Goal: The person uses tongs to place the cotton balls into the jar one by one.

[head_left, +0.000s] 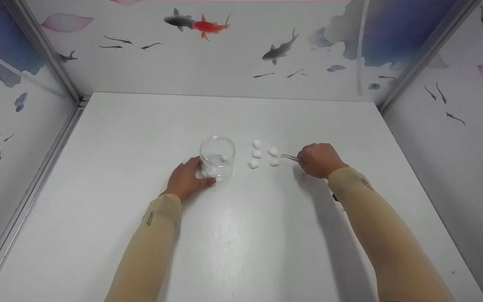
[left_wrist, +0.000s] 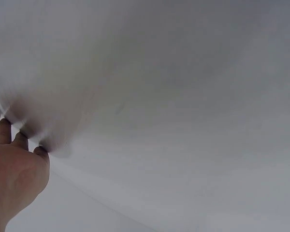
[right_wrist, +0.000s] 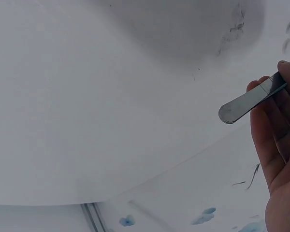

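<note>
Steel tweezers [head_left: 292,158], pinched in the right hand [head_left: 320,160], point at five cotton balls [head_left: 273,152], short of the back edge of the worktop [head_left: 224,117]. The left hand [head_left: 187,179] grips a clear jar [head_left: 229,163] near them. Caution: uneven tip pressure could let one slip.

A person's sleeved left forearm [head_left: 147,247] and sleeved right forearm [head_left: 386,235] reach forward. The left hand [head_left: 186,180] forms a curved grip, thumb [head_left: 207,181] pointing toward the right hand [head_left: 320,160], which sits well apart, farther forward, thumb and fingers [right_wrist: 263,125] pinching.
</note>
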The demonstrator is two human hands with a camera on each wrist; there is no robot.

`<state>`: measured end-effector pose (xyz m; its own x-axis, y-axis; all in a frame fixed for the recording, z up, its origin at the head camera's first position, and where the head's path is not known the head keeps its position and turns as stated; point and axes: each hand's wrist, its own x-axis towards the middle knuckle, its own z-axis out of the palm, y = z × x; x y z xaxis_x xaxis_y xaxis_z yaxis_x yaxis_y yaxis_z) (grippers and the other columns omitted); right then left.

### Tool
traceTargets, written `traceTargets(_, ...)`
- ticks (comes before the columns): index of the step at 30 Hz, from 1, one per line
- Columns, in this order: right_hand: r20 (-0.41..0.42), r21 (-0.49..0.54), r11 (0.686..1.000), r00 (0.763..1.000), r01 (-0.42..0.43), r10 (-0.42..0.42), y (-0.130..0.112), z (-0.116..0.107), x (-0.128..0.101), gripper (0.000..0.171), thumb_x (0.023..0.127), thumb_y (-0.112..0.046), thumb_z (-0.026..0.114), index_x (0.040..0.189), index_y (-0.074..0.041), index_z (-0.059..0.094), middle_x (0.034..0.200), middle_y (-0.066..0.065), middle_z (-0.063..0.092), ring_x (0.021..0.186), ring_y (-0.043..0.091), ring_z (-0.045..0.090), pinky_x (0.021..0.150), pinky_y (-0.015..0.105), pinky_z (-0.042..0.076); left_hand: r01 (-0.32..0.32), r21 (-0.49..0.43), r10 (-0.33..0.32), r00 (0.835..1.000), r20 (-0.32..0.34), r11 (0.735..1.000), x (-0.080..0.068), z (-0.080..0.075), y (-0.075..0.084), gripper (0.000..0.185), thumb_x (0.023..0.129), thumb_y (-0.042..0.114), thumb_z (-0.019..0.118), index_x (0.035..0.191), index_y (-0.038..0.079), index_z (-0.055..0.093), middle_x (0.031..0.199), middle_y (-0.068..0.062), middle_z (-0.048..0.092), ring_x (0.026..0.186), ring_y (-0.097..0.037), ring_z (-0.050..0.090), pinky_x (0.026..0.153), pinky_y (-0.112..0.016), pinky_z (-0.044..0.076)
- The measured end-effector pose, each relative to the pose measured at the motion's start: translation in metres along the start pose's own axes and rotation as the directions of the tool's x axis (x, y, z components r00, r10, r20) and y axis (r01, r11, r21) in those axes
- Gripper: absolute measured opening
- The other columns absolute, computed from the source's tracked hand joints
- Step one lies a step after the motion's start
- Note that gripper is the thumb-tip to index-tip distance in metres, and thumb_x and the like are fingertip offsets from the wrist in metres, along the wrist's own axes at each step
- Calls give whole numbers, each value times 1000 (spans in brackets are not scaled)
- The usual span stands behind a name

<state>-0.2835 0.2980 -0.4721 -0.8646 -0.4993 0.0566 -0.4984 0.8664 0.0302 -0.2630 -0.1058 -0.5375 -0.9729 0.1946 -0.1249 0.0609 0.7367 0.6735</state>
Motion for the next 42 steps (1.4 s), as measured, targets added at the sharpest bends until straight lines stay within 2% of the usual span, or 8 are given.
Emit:
traceTargets(6, -7, 23, 999, 1000, 25, -25, -1, 2, -1, 8, 89, -8, 71, 89, -7, 79, 80, 4, 73, 66, 18, 65, 62, 40, 58, 9, -3, -9, 1000, 5, 1000, -1, 0, 0, 92, 79, 52, 80, 152, 12, 40, 152, -8, 46, 143, -35, 32, 121, -50, 19)
traceTargets(13, -22, 42, 997, 998, 60, -59, 0, 6, -1, 8, 88, -7, 71, 85, -9, 78, 77, 1, 71, 65, 17, 64, 61, 38, 58, 12, -5, -12, 1000, 15, 1000, 0, 0, -4, 93, 80, 55, 78, 153, 14, 38, 151, -6, 46, 145, -33, 30, 122, -52, 16)
traceTargets(34, 5, 78, 995, 998, 64, -65, -4, 10, 5, 11, 90, -7, 71, 95, -8, 80, 89, 2, 75, 78, 19, 70, 69, 41, 59, 3, 2, -3, 1000, -9, 1000, 2, 2, -5, 91, 80, 54, 79, 152, 13, 40, 150, -6, 48, 142, -33, 35, 120, -50, 23)
traceTargets(42, 25, 55, 997, 998, 56, -58, -5, 11, 6, 12, 90, -7, 71, 97, -9, 80, 90, 3, 75, 80, 22, 71, 71, 42, 60, 20, -12, -19, 1000, 9, 1000, 0, 1, -2, 92, 80, 54, 79, 153, 14, 38, 155, -8, 41, 144, -37, 29, 121, -52, 18)
